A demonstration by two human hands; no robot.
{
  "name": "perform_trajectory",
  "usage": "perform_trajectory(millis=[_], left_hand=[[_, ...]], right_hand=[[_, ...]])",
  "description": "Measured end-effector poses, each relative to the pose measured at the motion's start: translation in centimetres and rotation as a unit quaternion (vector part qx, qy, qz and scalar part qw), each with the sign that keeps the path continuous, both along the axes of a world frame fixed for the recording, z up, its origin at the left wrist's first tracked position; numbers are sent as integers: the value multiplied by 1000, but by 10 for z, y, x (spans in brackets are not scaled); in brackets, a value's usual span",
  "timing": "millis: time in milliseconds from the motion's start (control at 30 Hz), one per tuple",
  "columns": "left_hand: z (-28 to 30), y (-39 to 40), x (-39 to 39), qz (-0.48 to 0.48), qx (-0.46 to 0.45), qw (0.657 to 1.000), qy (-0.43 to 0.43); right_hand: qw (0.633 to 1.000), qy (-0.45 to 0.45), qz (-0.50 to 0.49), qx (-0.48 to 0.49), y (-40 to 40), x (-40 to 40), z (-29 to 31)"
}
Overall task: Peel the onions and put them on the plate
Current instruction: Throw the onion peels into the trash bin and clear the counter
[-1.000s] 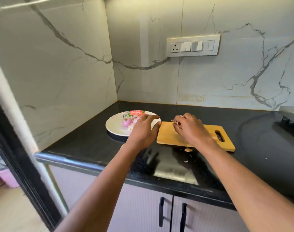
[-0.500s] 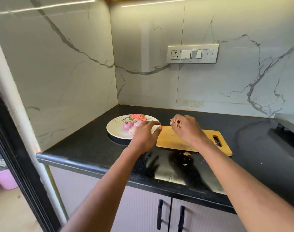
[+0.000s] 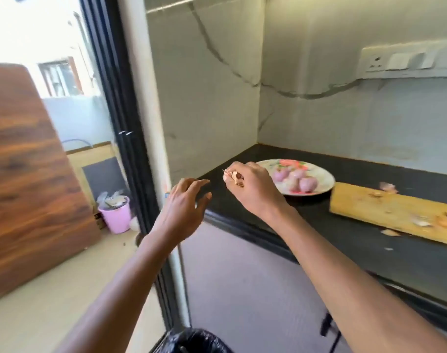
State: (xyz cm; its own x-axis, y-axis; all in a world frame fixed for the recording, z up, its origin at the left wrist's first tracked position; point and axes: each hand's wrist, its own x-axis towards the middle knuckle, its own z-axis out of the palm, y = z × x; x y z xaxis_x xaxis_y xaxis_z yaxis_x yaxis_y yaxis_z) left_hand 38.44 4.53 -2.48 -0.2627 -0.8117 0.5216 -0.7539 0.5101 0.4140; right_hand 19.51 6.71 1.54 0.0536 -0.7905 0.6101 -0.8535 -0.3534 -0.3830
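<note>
Two hands are seen stretched out over the left end of the desk (image 3: 370,256), and the view has been swung hard to the left since half a second ago, when it was squared on the board and wall. Nearest, at the bottom edge, a bin lined with a black bag (image 3: 191,342) is now shown below the arms; it was not in view before. The left hand (image 3: 184,210) is held with its fingers apart and loosely bent, nothing in it, past the desk's edge, where a moment ago it was hovering at the plate. The right hand (image 3: 253,189) is curled round a small bunch of dry onion skins (image 3: 234,177); it has been carried from above the cutting board (image 3: 395,212) leftward, in front of the plate. Farther back, three peeled onions (image 3: 295,180) are lying together on the flowered plate (image 3: 324,183), just left of the board. Scraps of skin are left on the board and beside it on the desk. Beyond the door frame a pink bucket (image 3: 115,215) is standing on the floor.

The peeling appears to be finished or nearly so, and the skins are probably being taken to a bin, though which one cannot be told.
</note>
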Motion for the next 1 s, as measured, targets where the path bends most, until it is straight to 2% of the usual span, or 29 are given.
perform_trajectory(millis=[233,367,467,667,767,900,1000], left_hand=[[-85,33,88,66,66,995,34],[-159,53,109,81,163,982,51],[-222,64,112,90,244,964,61],[-353,79,93,118,387,910,90],[-414,82,88,129,442,883,90],[-467,85,89,174,493,841,142],[-499,85,92,216,527,799,192]], right_hand=[[993,-45,102,28,3,105,-84],[987,-86,107,84,7,131,-165],[976,-107,88,165,12,139,-235],[937,-105,40,331,17,147,-383],[923,-54,23,381,19,149,-444],[901,-9,43,432,20,147,-508],[869,-5,76,490,17,146,-545]])
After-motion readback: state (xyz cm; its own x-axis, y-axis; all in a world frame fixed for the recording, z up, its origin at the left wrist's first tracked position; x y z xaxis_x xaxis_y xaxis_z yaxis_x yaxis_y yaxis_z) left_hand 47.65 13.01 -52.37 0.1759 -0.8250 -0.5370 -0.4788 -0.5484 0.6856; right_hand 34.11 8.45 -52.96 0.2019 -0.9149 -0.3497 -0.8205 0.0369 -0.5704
